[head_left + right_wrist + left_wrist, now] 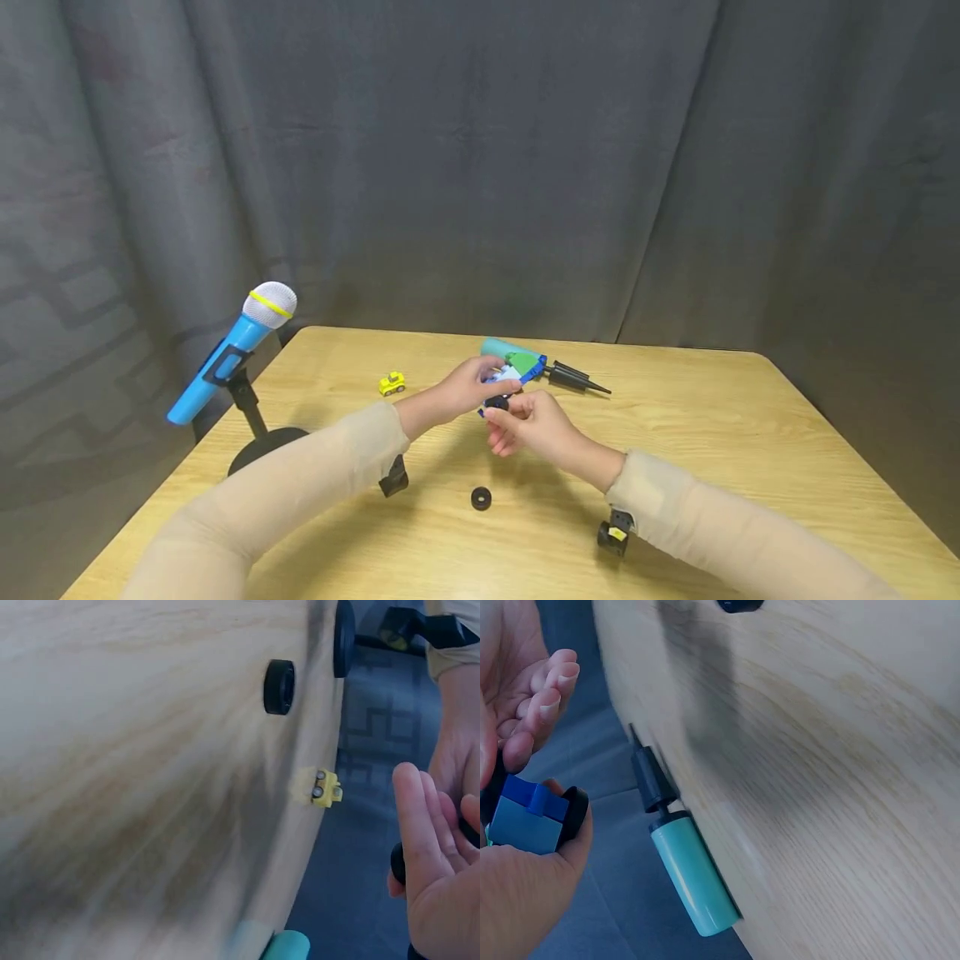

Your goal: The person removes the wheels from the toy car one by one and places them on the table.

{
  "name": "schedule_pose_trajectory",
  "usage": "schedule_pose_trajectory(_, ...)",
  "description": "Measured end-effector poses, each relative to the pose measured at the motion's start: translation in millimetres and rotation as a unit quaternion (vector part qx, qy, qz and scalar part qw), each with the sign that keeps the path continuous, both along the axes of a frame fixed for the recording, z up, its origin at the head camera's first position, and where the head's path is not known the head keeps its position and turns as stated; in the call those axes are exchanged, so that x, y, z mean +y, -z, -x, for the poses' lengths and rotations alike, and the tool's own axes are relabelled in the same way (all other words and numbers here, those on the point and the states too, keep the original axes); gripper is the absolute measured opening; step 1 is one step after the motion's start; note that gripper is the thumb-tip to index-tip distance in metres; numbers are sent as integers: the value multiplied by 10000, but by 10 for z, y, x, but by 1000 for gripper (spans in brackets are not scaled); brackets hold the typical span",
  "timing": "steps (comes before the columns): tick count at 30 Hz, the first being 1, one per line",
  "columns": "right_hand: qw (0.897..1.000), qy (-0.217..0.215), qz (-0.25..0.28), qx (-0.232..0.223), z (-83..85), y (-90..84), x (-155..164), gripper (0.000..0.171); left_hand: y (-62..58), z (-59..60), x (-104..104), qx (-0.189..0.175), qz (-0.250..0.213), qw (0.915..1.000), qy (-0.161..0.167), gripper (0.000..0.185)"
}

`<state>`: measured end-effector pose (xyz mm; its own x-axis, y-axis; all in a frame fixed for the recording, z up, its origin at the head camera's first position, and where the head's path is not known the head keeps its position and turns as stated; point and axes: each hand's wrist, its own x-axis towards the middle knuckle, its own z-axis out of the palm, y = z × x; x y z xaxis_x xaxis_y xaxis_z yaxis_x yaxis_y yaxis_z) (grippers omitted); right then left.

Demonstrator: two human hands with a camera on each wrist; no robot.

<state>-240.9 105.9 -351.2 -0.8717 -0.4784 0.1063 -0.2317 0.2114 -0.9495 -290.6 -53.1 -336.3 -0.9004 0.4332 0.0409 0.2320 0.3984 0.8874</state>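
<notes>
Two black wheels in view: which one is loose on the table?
The near wheel, lying alone on the table. The other wheel is pinched by the right hand against the toy.

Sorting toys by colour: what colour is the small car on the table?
Yellow; the small car shows best in the head view.

Both hands hide most of the blue toy [517, 372]. The right wrist view cuts off the teal pump [285, 946] at its bottom edge, and the table [112, 750] there is blurred.
</notes>
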Motion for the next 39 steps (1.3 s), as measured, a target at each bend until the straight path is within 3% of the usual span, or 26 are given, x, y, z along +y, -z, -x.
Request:
schedule_pose_trajectory(9,9976,-609,196,-252,-20,-90,84,36,-12,-17,-26,-61,-118,9999,11,58)
schedule_pose_trajectory(25,9956,531,532,-559,-33,-178,335,14,-62,-28,-39,142,213,9995,158,50)
schedule_pose_trajectory(32,9912,594,591,-1029,-30,-119,431,13,-87,-7,-63,164,167,9987,460,35)
schedule_pose_trajectory(39,9882,495,537,-1349,-61,-29,498,23,-95,-2,-74,181,181,9986,461,34)
